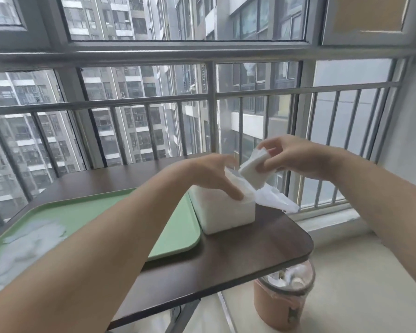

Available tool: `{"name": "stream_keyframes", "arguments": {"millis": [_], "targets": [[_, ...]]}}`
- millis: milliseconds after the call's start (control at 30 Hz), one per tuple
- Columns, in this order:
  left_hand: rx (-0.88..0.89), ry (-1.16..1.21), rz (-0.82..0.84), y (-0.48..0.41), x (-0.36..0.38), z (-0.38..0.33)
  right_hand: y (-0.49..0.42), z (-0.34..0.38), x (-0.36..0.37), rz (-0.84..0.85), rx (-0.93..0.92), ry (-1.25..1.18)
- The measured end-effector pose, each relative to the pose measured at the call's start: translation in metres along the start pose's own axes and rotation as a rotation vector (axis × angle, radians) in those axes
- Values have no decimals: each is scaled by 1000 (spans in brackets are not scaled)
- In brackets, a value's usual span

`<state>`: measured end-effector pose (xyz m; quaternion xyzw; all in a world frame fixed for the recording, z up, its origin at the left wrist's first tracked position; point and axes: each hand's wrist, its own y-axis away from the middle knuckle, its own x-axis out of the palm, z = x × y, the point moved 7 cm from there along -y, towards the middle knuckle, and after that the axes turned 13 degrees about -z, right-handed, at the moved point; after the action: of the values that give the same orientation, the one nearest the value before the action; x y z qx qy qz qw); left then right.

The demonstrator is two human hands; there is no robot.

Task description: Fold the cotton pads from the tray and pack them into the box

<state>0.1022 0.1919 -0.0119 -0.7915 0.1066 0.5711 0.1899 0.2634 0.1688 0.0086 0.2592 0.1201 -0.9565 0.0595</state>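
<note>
A white box [226, 216] stands on the dark table, right beside the green tray [87, 212]. My left hand [216, 174] reaches over the box's open top, fingers straight, fingertips at its near rim. My right hand [296, 157] is held above and to the right of the box and grips a stack of folded white cotton pads [256, 173]. A clear plastic wrapper [277, 199] hangs out of the box on its right side. Several loose cotton pads [27, 246] lie at the tray's near left end.
The dark wooden table [250, 251] ends just right of the box. Below its right corner on the floor stands a pink bin [282, 301] with rubbish in it. A metal railing [211, 97] and windows close off the far side.
</note>
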Motion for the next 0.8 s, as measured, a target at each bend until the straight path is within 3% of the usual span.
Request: {"name": "stream_keyframes", "arguments": {"millis": [267, 400, 600, 800], "targets": [[-47, -264, 235, -12, 13, -12, -4, 3, 7, 61, 5, -101], [-122, -368, 195, -20, 16, -8, -2, 3, 12, 125, -12, -80], [-268, -247, 232, -19, 27, 8, 0, 1, 20, 215, -4, -103], [-196, -167, 170, -15, 25, 4, -1, 2, 28, 190, -45, -132]]}}
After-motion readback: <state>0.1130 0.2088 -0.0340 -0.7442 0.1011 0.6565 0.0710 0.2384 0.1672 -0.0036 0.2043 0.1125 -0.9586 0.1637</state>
